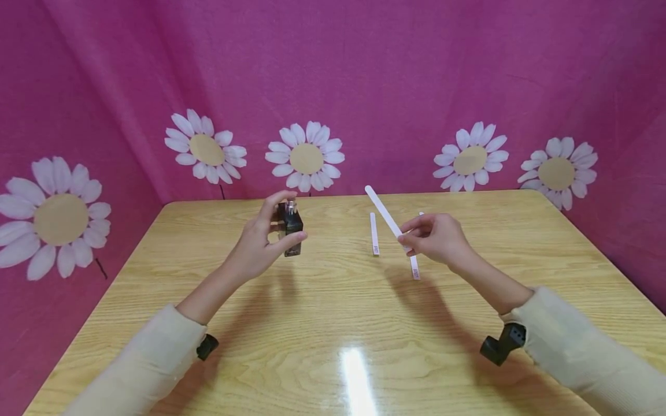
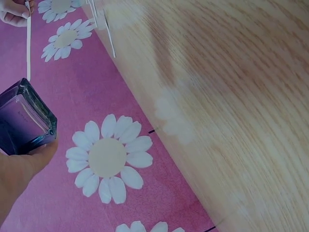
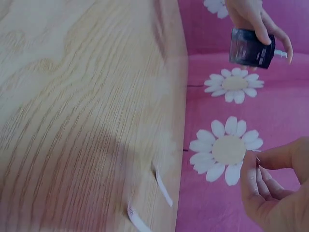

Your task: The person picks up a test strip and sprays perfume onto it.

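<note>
Held up above the table, a dark glass perfume bottle [image 1: 293, 231] is gripped by my left hand [image 1: 255, 242], thumb on one side and index finger at the metal sprayer [image 1: 291, 204] on top. Its cap is off. My right hand [image 1: 442, 238] pinches the lower end of a white paper test strip [image 1: 384, 210], which slants up and left toward the bottle with a gap between them. In the right wrist view the pinched strip can hardly be made out. Two more strips lie on the table: one [image 1: 374, 234] left of my right hand, another [image 1: 415, 269] partly hidden beneath it.
The wooden table [image 1: 312, 323] reaches back to a pink curtain [image 1: 385, 81] with big white daisies, which also closes in both sides. Dark camera mounts [image 1: 502, 344] hang from both wrists by the cream sleeves.
</note>
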`<state>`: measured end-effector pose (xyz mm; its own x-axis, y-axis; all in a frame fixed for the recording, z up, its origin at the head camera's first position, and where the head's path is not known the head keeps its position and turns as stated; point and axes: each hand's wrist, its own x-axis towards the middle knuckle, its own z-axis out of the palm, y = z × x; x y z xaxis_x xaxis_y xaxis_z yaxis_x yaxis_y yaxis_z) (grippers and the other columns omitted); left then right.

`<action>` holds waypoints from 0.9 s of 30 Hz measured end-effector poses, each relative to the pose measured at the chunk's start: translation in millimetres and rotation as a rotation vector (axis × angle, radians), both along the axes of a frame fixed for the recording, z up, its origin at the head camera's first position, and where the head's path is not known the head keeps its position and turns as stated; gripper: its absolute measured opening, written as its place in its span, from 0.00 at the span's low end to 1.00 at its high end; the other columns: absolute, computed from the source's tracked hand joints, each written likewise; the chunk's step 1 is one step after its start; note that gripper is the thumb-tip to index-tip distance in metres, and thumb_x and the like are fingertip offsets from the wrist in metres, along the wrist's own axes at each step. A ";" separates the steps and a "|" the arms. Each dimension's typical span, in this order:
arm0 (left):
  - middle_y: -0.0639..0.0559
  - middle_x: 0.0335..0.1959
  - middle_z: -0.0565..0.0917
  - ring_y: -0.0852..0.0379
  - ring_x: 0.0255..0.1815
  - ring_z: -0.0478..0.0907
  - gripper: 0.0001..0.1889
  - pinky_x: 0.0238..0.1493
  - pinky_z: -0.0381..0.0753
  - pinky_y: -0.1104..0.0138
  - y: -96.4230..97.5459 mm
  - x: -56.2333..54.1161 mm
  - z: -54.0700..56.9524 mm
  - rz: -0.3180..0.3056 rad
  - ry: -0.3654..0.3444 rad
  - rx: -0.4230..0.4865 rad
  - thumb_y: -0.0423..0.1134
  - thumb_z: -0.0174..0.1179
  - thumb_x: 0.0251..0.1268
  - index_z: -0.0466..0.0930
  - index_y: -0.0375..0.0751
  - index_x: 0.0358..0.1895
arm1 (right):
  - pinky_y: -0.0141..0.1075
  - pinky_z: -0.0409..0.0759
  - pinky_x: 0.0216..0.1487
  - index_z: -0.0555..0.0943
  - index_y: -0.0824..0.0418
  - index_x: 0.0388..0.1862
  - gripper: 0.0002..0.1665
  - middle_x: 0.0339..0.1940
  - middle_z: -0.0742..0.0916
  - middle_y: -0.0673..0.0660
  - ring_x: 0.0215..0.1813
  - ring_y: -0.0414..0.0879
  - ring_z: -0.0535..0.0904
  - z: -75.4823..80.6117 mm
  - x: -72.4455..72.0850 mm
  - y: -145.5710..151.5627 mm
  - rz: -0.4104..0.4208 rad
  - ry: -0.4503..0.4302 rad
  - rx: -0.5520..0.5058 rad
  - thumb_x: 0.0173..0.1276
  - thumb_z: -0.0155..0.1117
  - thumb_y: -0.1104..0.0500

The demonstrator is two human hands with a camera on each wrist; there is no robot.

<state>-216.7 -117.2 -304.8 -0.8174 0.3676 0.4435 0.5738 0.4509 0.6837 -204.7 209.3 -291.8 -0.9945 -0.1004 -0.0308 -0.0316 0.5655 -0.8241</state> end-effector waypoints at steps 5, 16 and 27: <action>0.41 0.58 0.73 0.46 0.55 0.75 0.35 0.55 0.81 0.50 1.4 -1.3 0.5 0.010 -0.002 -0.030 0.41 0.66 0.61 0.58 0.55 0.69 | 0.34 0.86 0.34 0.81 0.72 0.45 0.16 0.24 0.87 0.50 0.25 0.40 0.86 2.6 1.4 -8.1 0.023 -0.014 -0.016 0.62 0.66 0.62; 0.40 0.58 0.74 0.44 0.53 0.76 0.34 0.54 0.82 0.48 3.7 0.3 -1.6 0.010 -0.027 -0.040 0.41 0.65 0.62 0.59 0.52 0.69 | 0.33 0.86 0.34 0.84 0.69 0.43 0.14 0.24 0.88 0.51 0.24 0.41 0.86 9.6 7.4 -28.8 0.081 0.009 -0.008 0.59 0.69 0.63; 0.40 0.52 0.79 0.45 0.50 0.81 0.32 0.50 0.84 0.50 8.4 4.3 -3.9 0.068 0.082 0.028 0.38 0.70 0.55 0.66 0.46 0.63 | 0.38 0.87 0.36 0.84 0.69 0.41 0.12 0.22 0.88 0.53 0.24 0.42 0.86 13.2 12.8 -40.6 0.122 0.012 -0.027 0.58 0.69 0.64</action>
